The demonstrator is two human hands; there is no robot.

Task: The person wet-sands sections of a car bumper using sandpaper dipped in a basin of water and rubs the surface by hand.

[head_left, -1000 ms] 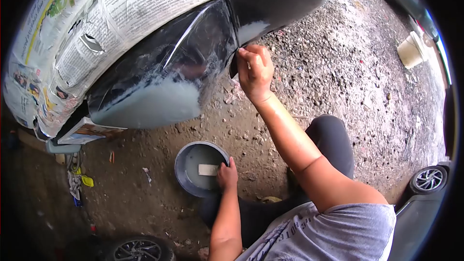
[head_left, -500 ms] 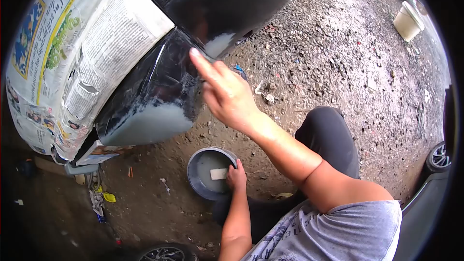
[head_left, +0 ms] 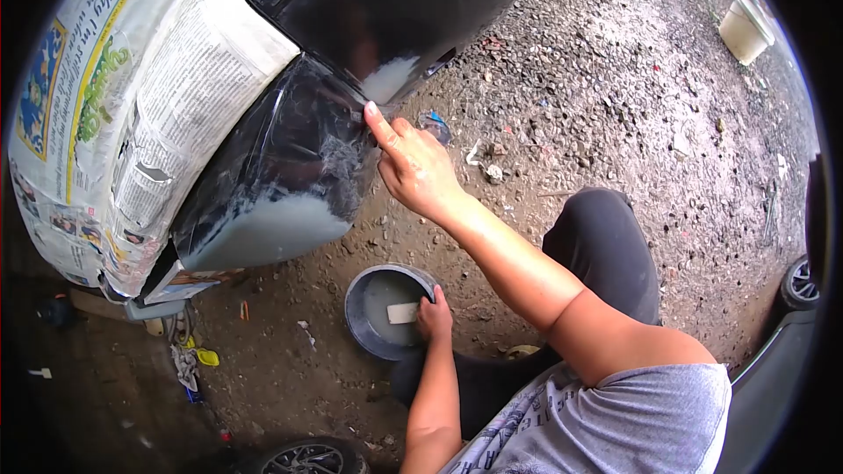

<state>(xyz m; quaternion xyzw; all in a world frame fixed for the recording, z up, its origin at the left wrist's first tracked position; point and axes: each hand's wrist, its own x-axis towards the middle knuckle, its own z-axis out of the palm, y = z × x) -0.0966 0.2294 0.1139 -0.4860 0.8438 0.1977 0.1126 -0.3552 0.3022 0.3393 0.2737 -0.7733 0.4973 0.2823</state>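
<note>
My right hand is stretched toward the dark car panel, its index fingertip at the panel's edge near the seam. The other fingers are partly bent, and nothing is in the hand. Pale grey patches and scuffed areas show on the panel. Lower down, my left hand is closed at the right rim of a dark bucket holding cloudy liquid. A pale rectangular block juts from its fingers over the inside of the bucket; the grip itself is mostly hidden.
Newspaper is taped over the car beside the bare panel. A white bucket stands on the gravel at upper right. Wheels appear at the bottom and right edge. Yellow scraps and rags lie at lower left.
My right hand has come down and slightly right, its fingertip moving from over the panel to the edge near the seam. My left hand stays at the bucket.
</note>
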